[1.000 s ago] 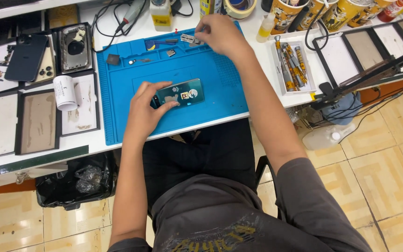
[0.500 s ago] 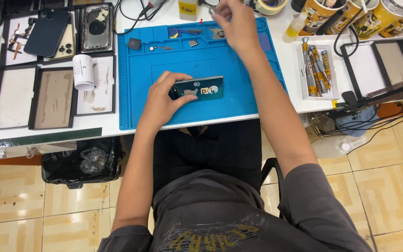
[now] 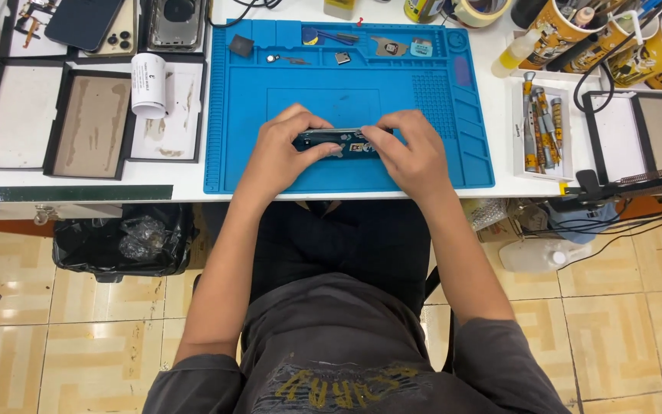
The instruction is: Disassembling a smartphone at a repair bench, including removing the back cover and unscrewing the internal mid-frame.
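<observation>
Head view: both hands (image 3: 285,149) (image 3: 411,153) grip opened phone (image 3: 339,142).

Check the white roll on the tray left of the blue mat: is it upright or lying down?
Lying down. The white roll rests on its side across the tray edge, its long side showing, left of the blue mat.

We note a bright blue silicone repair mat (image 3: 392,100) on a white bench (image 3: 499,172). The opened phone (image 3: 339,142) shows dark teal. Trays (image 3: 90,115) are black-rimmed (insides beige, stained). Floor tiles (image 3: 55,307) carry a yellow-cream parquet pattern. Cups (image 3: 561,31) are yellow.
</observation>
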